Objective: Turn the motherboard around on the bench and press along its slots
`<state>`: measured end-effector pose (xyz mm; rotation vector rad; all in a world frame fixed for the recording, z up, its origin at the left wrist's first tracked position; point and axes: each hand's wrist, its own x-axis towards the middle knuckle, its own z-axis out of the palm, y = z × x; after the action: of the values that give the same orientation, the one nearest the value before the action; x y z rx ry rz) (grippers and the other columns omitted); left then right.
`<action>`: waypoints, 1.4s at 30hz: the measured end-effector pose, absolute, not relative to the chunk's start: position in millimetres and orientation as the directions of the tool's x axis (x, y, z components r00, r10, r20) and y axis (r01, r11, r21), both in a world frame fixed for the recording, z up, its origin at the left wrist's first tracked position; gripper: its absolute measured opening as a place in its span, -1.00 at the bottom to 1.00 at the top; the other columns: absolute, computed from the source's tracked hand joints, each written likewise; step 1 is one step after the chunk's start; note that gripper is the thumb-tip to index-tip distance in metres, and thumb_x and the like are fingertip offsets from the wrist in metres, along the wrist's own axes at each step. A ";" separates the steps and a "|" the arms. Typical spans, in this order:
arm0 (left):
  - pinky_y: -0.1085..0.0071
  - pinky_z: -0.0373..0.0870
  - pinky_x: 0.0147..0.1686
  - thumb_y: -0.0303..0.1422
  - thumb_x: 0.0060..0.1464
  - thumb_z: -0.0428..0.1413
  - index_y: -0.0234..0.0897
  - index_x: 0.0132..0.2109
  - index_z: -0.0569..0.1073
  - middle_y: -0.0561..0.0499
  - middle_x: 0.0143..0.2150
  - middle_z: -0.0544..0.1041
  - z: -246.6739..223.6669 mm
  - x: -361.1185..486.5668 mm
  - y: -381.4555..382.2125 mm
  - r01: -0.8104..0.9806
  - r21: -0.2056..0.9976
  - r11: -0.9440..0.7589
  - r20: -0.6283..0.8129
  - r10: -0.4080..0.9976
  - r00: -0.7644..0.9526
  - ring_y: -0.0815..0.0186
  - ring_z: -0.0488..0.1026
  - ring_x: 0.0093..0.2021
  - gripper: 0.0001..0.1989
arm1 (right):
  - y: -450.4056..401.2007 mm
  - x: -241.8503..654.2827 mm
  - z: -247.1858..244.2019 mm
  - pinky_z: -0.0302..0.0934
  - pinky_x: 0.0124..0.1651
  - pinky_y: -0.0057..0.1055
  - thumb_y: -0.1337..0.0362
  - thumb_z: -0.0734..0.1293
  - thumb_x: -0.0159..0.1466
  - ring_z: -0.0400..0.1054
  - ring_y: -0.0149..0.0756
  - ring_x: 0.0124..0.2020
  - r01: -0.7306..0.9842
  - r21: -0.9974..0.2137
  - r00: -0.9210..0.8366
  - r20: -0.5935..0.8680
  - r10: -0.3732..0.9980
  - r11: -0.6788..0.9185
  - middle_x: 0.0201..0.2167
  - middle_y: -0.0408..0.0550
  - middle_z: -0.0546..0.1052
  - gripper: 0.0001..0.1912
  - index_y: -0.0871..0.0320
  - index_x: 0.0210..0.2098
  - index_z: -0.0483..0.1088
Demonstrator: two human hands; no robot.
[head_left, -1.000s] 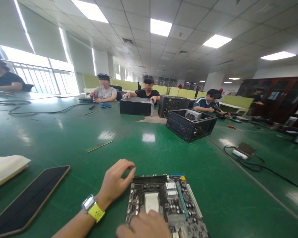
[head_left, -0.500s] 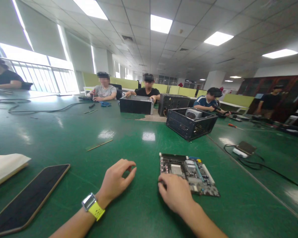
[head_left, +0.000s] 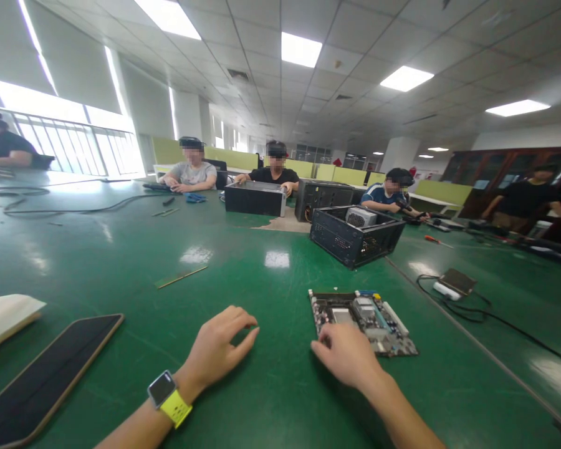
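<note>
The right hand (head_left: 348,352) covers the near left part of the board (head_left: 378,321), hiding that corner; its fingertips are out of sight, so I cannot tell whether its grip is clamped on the edge or only resting there. The board lies on the worktop (head_left: 262,287), right of centre on the near side. The left hand (head_left: 222,340) is to its left, well apart from it, its grip with thumb and fingers apart. Both forearms are cut off at the near edge.

The tablet (head_left: 51,380) and the paper (head_left: 9,318) on the near left run out of view. The cluttered far right is hard to make out.

Counted: one watch (head_left: 162,388), on the left wrist; one stick (head_left: 182,277); three cases (head_left: 339,239) on the far side; one screwdriver (head_left: 437,240), far right; five other people (head_left: 277,176), the far-left one cut off.
</note>
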<state>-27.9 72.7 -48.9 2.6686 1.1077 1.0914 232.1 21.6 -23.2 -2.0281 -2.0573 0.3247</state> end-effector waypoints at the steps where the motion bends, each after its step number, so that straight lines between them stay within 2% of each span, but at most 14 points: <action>1: 0.33 0.38 -0.23 -0.34 0.18 0.02 -0.25 -0.20 0.46 -0.03 -0.26 0.48 -47.6 -26.9 71.3 0.585 0.292 -0.757 0.574 0.627 0.526 0.25 0.43 -0.25 -0.86 | 13.5 222.2 -21.4 0.17 -0.33 -0.43 0.09 0.23 0.21 0.43 -0.24 -0.35 0.894 -0.435 -0.147 -0.065 0.987 0.105 -0.42 -0.01 0.56 -0.70 0.14 -0.38 0.51; 2: 0.31 0.39 -0.18 -0.33 0.18 0.04 -0.24 -0.17 0.46 -0.05 -0.20 0.48 -46.3 -25.9 69.8 0.567 0.284 -0.773 0.554 0.615 0.561 0.24 0.42 -0.20 -0.86 | 6.1 213.3 -19.6 0.17 -0.40 -0.46 0.07 0.24 0.20 0.42 -0.30 -0.43 0.800 -0.578 -0.307 -0.165 0.937 0.160 -0.43 -0.04 0.56 -0.69 0.13 -0.32 0.52; 4: 0.26 0.37 -0.08 -0.30 0.14 0.08 -0.21 -0.11 0.46 -0.09 -0.03 0.44 -44.1 -24.3 66.7 0.531 0.269 -0.803 0.506 0.587 0.632 0.18 0.39 -0.07 -0.82 | -3.4 201.0 -17.1 0.14 -0.51 -0.52 0.05 0.24 0.20 0.35 -0.41 -0.59 0.557 -0.822 -0.584 -0.284 0.761 0.120 -0.39 -0.10 0.56 -0.62 0.10 -0.09 0.46; 6: 0.19 0.33 -0.01 -0.26 0.10 0.14 -0.17 -0.09 0.46 -0.09 0.08 0.38 -42.9 -23.2 64.2 0.508 0.262 -0.820 0.454 0.570 0.685 0.12 0.33 0.04 -0.78 | -3.1 198.4 -16.7 0.15 -0.52 -0.53 0.06 0.23 0.21 0.33 -0.45 -0.61 0.407 -0.911 -0.620 -0.221 0.753 0.068 -0.35 -0.11 0.56 -0.57 0.10 0.02 0.38; 9: 0.13 0.30 0.01 -0.25 0.05 0.18 -0.16 -0.14 0.48 -0.07 0.09 0.39 -42.5 -22.6 63.4 0.503 0.262 -0.823 0.398 0.568 0.721 0.08 0.30 0.06 -0.79 | 13.3 210.5 -22.8 0.24 -0.23 -0.41 0.16 0.21 0.24 0.40 -0.33 -0.33 0.530 -0.811 -0.247 0.130 0.960 0.246 -0.30 -0.06 0.55 -0.69 0.15 -0.12 0.45; 11: 0.13 0.30 -0.02 -0.28 0.03 0.18 -0.17 -0.17 0.49 -0.06 0.02 0.44 -42.7 -22.4 64.6 0.505 0.270 -0.820 0.376 0.573 0.728 0.09 0.32 0.02 -0.82 | 27.0 222.3 -31.3 0.15 0.01 -0.32 0.20 0.25 0.22 0.33 -0.23 -0.07 0.691 -0.661 -0.099 0.316 0.944 0.293 -0.15 -0.01 0.52 -0.71 0.14 -0.11 0.46; 12: 0.15 0.31 -0.04 -0.29 0.03 0.18 -0.17 -0.18 0.49 -0.05 -0.02 0.45 -42.9 -22.3 65.3 0.506 0.275 -0.817 0.373 0.576 0.728 0.10 0.33 0.00 -0.83 | 32.6 227.3 -36.2 0.10 0.07 -0.29 0.21 0.26 0.21 0.28 -0.21 0.00 0.740 -0.606 -0.085 0.346 0.934 0.292 -0.08 -0.01 0.50 -0.69 0.13 -0.08 0.45; 16: 0.19 0.33 -0.08 -0.27 0.00 0.20 -0.20 -0.17 0.50 -0.05 -0.10 0.48 -43.5 -21.9 66.8 0.531 0.286 -0.798 0.380 0.602 0.702 0.13 0.36 -0.07 -0.78 | 42.0 234.7 -52.4 0.08 0.06 -0.31 0.22 0.25 0.23 0.28 -0.24 -0.01 0.804 -0.542 -0.102 0.280 0.954 0.245 -0.09 -0.08 0.51 -0.72 0.06 -0.09 0.46; 20: 0.22 0.34 -0.11 -0.22 -0.03 0.22 -0.21 -0.11 0.48 -0.05 -0.13 0.49 -44.2 -22.2 66.0 0.558 0.278 -0.782 0.399 0.622 0.674 0.14 0.38 -0.10 -0.68 | 40.0 231.1 -56.4 0.08 0.02 -0.33 0.23 0.22 0.25 0.31 -0.26 -0.07 0.815 -0.534 -0.090 0.265 0.960 0.223 -0.15 -0.13 0.53 -0.77 0.03 -0.17 0.48; 28: 0.25 0.35 -0.11 -0.18 -0.05 0.23 -0.21 -0.11 0.46 -0.05 -0.11 0.48 -47.0 -23.6 68.1 0.584 0.301 -0.754 0.399 0.656 0.641 0.15 0.38 -0.10 -0.64 | 41.2 231.7 -58.5 0.07 0.00 -0.36 0.24 0.21 0.26 0.31 -0.28 -0.08 0.816 -0.540 -0.078 0.254 0.964 0.208 -0.15 -0.16 0.54 -0.76 0.01 -0.16 0.48; 32: 0.26 0.37 -0.13 -0.17 -0.05 0.23 -0.21 -0.15 0.46 -0.04 -0.13 0.48 -47.1 -23.7 67.4 0.579 0.315 -0.752 0.410 0.658 0.632 0.17 0.40 -0.13 -0.67 | 41.8 231.3 -56.1 0.07 0.02 -0.35 0.23 0.22 0.27 0.29 -0.28 -0.06 0.822 -0.537 -0.066 0.241 0.968 0.190 -0.12 -0.13 0.52 -0.74 0.04 -0.11 0.46; 36: 0.25 0.38 -0.11 -0.16 -0.06 0.24 -0.21 -0.14 0.44 -0.05 -0.11 0.47 -46.2 -24.2 66.3 0.553 0.352 -0.756 0.430 0.655 0.621 0.16 0.40 -0.11 -0.65 | 28.7 221.3 -36.0 0.07 0.03 -0.30 0.19 0.23 0.26 0.25 -0.22 -0.03 0.831 -0.511 -0.058 0.318 0.946 0.222 -0.11 -0.05 0.49 -0.74 0.08 -0.11 0.44; 39: 0.25 0.38 -0.08 -0.21 0.04 0.17 -0.22 -0.11 0.40 -0.06 -0.10 0.47 -47.3 -25.7 67.4 0.555 0.390 -0.735 0.480 0.676 0.559 0.17 0.40 -0.09 -0.71 | 4.8 198.6 -20.3 0.10 -0.03 -0.29 0.14 0.22 0.28 0.26 -0.22 -0.12 0.816 -0.461 -0.195 0.347 0.917 0.349 -0.21 -0.05 0.49 -0.78 0.07 -0.23 0.45; 42: 0.27 0.39 -0.09 -0.30 0.14 0.07 -0.23 -0.11 0.38 -0.05 -0.14 0.47 -49.1 -27.7 69.8 0.595 0.407 -0.693 0.549 0.706 0.447 0.20 0.42 -0.12 -0.82 | -20.9 163.7 -24.2 0.15 -0.09 -0.26 0.02 0.24 0.25 0.29 -0.19 -0.17 0.770 -0.349 -0.438 0.319 0.840 0.534 -0.26 -0.07 0.49 -0.72 0.03 -0.19 0.43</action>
<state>-27.7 69.8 -49.1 2.5370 1.1505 1.0767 163.7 -20.9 -24.2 -1.3103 -2.3209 0.2084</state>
